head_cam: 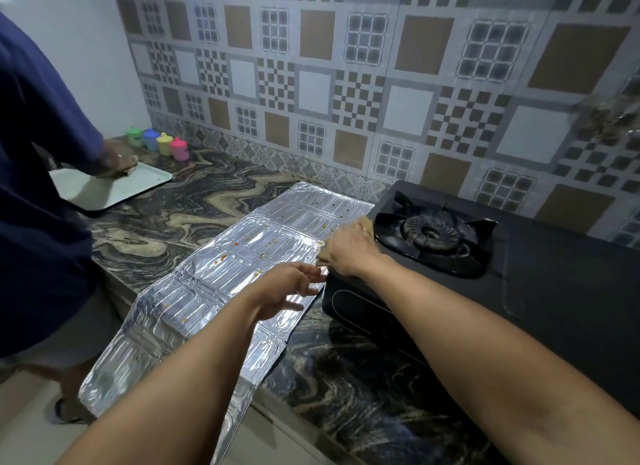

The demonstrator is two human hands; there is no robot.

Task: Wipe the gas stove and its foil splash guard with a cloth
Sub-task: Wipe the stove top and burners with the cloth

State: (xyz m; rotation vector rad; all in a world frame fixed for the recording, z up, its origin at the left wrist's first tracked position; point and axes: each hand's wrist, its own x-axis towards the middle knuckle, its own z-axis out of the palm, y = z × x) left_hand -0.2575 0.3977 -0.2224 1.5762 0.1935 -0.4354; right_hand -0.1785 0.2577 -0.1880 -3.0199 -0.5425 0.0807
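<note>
Head view looks down on a marbled counter where the foil guard lies flat, spotted with orange specks, its far end against the black gas stove. Pressed under the right hand is a tan cloth, held on the stove's left edge just beside the burner; the fingers are curled over it. Palm down with fingers spread loose, the left hand rests on the foil near the stove, gripping nothing. Another person's hand touches a white tray farther left.
</note>
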